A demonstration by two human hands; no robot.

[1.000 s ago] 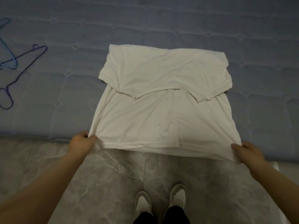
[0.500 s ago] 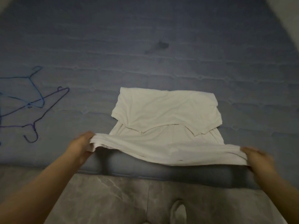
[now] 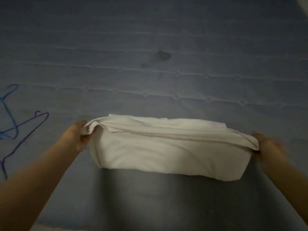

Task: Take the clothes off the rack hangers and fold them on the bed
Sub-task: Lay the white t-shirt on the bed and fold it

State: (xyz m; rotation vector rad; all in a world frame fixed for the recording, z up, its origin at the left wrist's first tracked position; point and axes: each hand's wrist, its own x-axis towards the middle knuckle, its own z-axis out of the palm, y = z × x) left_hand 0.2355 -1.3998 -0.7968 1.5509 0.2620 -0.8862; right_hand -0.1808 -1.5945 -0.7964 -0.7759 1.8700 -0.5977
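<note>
One white garment [image 3: 168, 147] lay part-folded on the bed [image 3: 150, 55] | left hand [image 3: 75, 137] and right hand [image 3: 268, 147] pinched its raised hem corners | I judged final fold unfinished | two hangers [image 3: 20, 124] lay bare.

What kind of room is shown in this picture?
Probably a bedroom: a quilted blue mattress, a white garment being folded on it, and wire hangers lying at the left.

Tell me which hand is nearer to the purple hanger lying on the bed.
Left. The left hand grips the white garment at its left corner, not far from the purple hanger; the right hand grips the opposite corner, across the garment's whole width.
</note>
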